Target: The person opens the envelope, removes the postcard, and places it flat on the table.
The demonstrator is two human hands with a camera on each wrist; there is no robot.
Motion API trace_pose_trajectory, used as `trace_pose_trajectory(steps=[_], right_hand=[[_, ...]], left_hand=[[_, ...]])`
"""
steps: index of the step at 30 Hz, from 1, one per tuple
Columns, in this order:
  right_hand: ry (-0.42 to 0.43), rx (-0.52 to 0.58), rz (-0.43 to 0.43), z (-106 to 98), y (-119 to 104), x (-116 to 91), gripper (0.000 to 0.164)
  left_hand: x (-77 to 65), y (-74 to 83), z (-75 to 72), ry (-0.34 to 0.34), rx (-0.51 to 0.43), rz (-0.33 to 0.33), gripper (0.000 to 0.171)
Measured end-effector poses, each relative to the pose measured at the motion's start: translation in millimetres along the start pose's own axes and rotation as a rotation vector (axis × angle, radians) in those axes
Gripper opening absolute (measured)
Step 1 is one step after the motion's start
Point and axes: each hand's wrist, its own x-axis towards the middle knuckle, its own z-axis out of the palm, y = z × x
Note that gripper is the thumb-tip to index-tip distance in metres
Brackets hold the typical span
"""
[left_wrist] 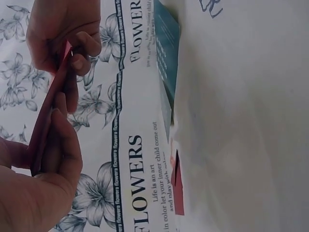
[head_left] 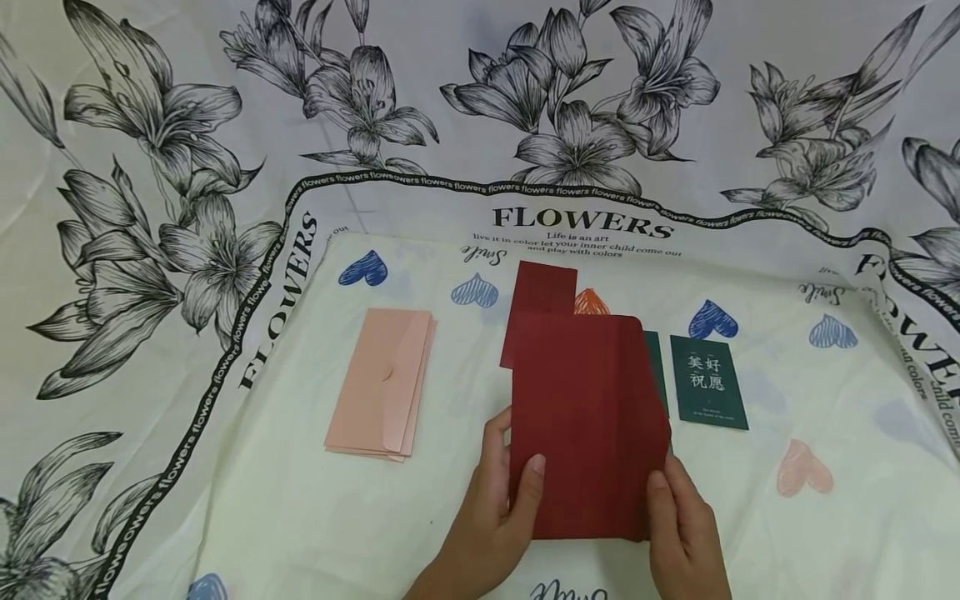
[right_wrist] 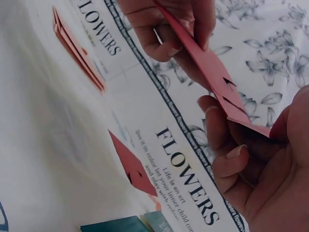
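Observation:
A dark red paper envelope (head_left: 570, 425) is held up between both hands, its flap side on the right in the head view. My left hand (head_left: 495, 512) grips its lower left edge, thumb across the front and fingers behind. At the lower right, my right hand (head_left: 686, 529) pinches the flap edge between thumb and fingers. In the right wrist view the envelope (right_wrist: 205, 63) is seen nearly edge-on, with the flap bent away near the right fingers. Behind it lies another red envelope (head_left: 536, 287), partly covered in the head view.
A small stack of pink envelopes (head_left: 378, 383) lies to the left. On the right is a dark green card (head_left: 708, 400) with white characters; another green card (head_left: 656, 367) is mostly hidden behind the held envelope. A printed flower tablecloth (head_left: 262, 500) covers the surface.

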Motion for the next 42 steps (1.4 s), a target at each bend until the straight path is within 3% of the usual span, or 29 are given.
trace_pose_trajectory(steps=[7,13,17,21,27,32,36,38,42], right_hand=[[0.044,0.202,0.11,1,-2,2,0.045],[0.119,0.358,0.093,0,1,4,0.035],[0.135,0.298,0.089,1,0,3,0.023],[0.126,0.197,0.105,4,-2,4,0.021],[0.092,0.201,0.095,7,-3,4,0.022],[0.076,0.188,0.094,8,-2,4,0.017],[0.053,0.18,0.037,8,0,5,0.013],[0.05,0.178,0.013,8,0,5,0.012],[0.018,0.222,0.064,6,-2,5,0.008]], left_hand=[[0.1,3.2,0.8,-0.02,-0.093,-0.004,0.05],[0.0,5.2,1.1,-0.029,-0.134,-0.006,0.05],[0.0,5.9,1.3,-0.036,-0.136,-0.007,0.05],[-0.8,7.9,1.2,-0.041,-0.111,-0.01,0.05],[-1.6,8.8,1.6,-0.066,-0.077,0.003,0.051],[-1.0,3.6,1.3,-0.102,0.007,0.096,0.053],[-0.5,-1.6,0.0,-0.114,0.113,0.185,0.053],[-0.6,-3.1,-0.9,-0.113,0.15,0.205,0.053],[-0.7,-4.0,-2.0,-0.112,0.193,0.202,0.053]])
